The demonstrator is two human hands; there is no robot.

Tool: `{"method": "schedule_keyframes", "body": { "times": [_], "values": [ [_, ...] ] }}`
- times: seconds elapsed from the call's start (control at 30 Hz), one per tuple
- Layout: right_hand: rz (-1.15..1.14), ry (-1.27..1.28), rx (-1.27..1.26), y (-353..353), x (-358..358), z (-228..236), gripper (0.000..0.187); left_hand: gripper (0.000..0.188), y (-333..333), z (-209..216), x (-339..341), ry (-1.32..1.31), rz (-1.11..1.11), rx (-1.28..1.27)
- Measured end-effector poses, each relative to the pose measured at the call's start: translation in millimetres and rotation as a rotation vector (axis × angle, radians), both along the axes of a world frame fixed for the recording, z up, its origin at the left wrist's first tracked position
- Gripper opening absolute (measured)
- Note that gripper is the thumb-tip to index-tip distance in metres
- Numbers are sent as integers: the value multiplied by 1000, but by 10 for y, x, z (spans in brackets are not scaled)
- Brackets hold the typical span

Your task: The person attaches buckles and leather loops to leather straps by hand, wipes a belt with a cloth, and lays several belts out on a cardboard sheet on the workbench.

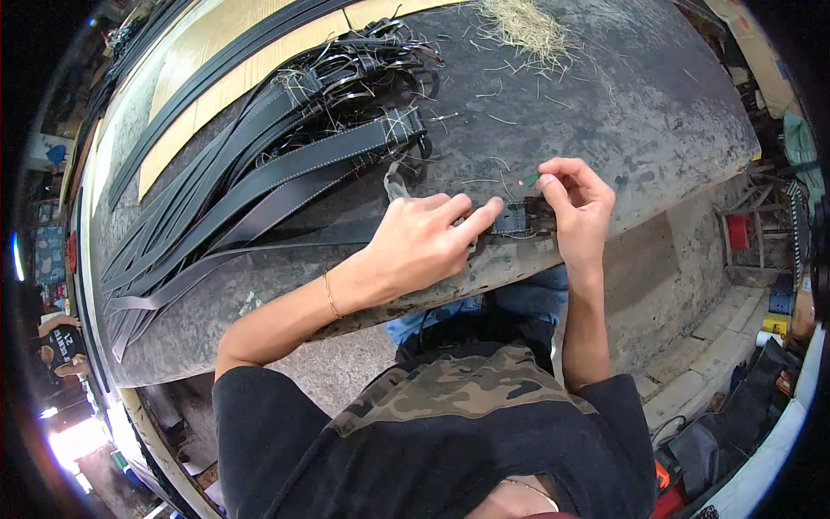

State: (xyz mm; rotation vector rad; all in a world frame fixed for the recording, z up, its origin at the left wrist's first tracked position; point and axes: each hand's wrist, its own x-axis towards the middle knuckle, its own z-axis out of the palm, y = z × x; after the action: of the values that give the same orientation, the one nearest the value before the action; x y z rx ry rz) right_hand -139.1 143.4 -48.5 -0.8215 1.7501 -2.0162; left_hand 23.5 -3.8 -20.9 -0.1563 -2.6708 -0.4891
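My left hand (432, 235) is closed over a black leather belt (510, 218) near the table's front edge, its index finger pointing along the strap. Pale loose thread ends show at the belt's stitched end, beside a dark brownish piece (541, 214). Thumb and fingers of my right hand (577, 203) pinch a small green thing (532, 181) with a pinkish tip, just above that end. Its kind is too small to make out. A greyish, crumpled strip (395, 183) lies against the back of my left hand.
A pile of black belts (285, 164) with metal buckles (380, 56) and loose threads fills the table's left side. Long dark straps (220, 73) lie on pale board (177, 160) beyond. A heap of thread scraps (527, 30) sits at the far edge of the dark table (657, 112).
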Motion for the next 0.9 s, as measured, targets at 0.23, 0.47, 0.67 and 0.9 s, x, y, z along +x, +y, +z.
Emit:
{"method": "schedule_keyframes", "body": {
  "times": [0.23, 0.47, 0.67, 0.9],
  "values": [
    [38, 5, 8, -14, 41, -6, 9, 56, 99, -95, -21, -52, 159, -106],
    [98, 99, 74, -22, 60, -24, 8, 36, 84, -128, 2, 67, 60, -95],
    [150, 239, 158, -30, 60, 0, 7, 30, 87, -142, 14, 115, 34, -81],
    [145, 278, 229, -38, 69, 30, 11, 25, 82, -182, 6, 165, 38, -129]
  ]
}}
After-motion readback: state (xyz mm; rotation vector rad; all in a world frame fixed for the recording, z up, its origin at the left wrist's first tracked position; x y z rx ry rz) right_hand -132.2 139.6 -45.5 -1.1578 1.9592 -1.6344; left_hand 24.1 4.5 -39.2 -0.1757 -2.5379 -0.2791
